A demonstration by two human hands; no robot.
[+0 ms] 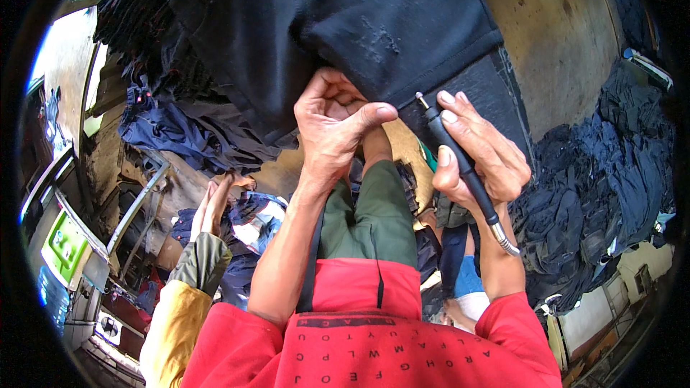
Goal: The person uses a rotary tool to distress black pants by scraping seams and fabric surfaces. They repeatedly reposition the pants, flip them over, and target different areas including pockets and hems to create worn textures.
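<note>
A dark denim garment is held draped over a raised support in front of the person, its hem edge running diagonally from centre to upper right. The left hand is closed on that edge: the thumb is pressed across the top of the fold and the fingers are curled beneath it, so the cloth is pinched and bunched. The right hand is wrapped firmly round a slim black rotary handpiece, gripped much as a pen, with the index finger laid along the shaft. The metal tip of the tool is set against the hem, just beside the left thumb.

The step in hand is judged to be the distressing of the hem edge, the fabric being kept taut by the left hand while the tip is applied. An abraded, scuffed patch is noted higher up the garment. The next move is judged to call for steady tension in the cloth and a controlled pass of the tip along the edge, with the left thumb kept apart from it.

Heaps of dark blue garments are noted at the right and more at the left. A co-worker's hand, in a yellow sleeve, is seen at lower left, well apart from the work
</note>
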